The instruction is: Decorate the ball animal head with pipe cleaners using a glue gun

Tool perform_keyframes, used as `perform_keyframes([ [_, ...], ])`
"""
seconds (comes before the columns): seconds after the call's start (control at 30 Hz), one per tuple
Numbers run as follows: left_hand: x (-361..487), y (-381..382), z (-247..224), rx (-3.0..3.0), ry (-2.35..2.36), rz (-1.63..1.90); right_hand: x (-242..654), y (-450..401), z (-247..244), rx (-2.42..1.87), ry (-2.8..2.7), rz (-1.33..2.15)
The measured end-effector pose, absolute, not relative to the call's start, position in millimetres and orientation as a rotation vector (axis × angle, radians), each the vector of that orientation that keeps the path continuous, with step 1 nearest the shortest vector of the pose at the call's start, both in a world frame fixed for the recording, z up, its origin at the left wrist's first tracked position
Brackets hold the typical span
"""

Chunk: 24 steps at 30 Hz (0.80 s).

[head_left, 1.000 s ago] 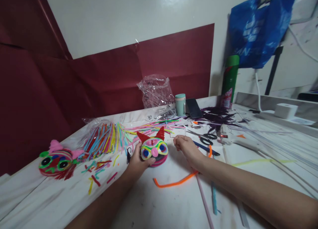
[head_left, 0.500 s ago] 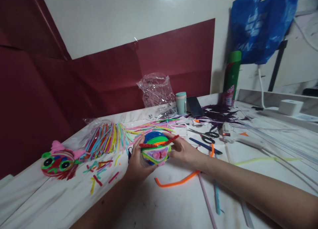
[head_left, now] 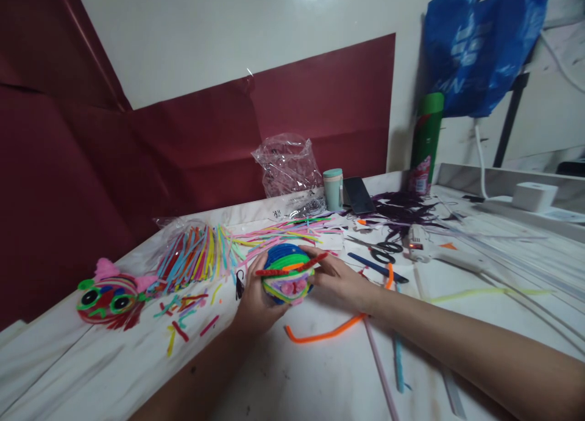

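Observation:
Between my hands is a ball wrapped in pipe cleaners (head_left: 284,259), blue and green on top, with pink, lilac and yellow on the side facing me. A red pipe cleaner (head_left: 315,262) runs across its front, and its ends stick out on both sides. My left hand (head_left: 256,305) cups the ball's left side, thumb underneath. From the right, my right hand (head_left: 336,278) grips it with curled fingers, partly hidden behind the ball. Just below lies a bent orange pipe cleaner (head_left: 326,335) on the white table (head_left: 274,384).
At left sits a finished-looking pipe-cleaner figure (head_left: 109,296) beside short scraps (head_left: 183,311). A bundle of coloured pipe cleaners (head_left: 196,256) lies behind. To the right are scissors (head_left: 381,249), a dark blue stick (head_left: 377,268) and a glue gun (head_left: 443,256). A green bottle (head_left: 427,141) stands behind.
The ball has tipped slightly in my hands, so more green shows on top. The red pipe cleaner sits a little lower. Both hands keep their hold.

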<state>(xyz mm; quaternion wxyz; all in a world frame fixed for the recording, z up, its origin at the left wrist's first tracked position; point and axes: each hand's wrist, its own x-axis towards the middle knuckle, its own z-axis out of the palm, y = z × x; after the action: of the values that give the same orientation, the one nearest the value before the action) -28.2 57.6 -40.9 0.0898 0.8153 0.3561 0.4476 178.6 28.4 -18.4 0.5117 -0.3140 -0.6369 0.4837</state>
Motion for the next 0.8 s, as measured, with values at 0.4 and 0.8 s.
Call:
perform_keyframes([
  [0.4, -31, 55, -42, 2.591, 0.908, 1.607, 179, 24, -21, -0.7, -1.812, 0.53],
  [0.8, -19, 42, -25, 2.041, 1.001, 1.067, 171, 30, -30, -0.881, -1.519, 1.055],
])
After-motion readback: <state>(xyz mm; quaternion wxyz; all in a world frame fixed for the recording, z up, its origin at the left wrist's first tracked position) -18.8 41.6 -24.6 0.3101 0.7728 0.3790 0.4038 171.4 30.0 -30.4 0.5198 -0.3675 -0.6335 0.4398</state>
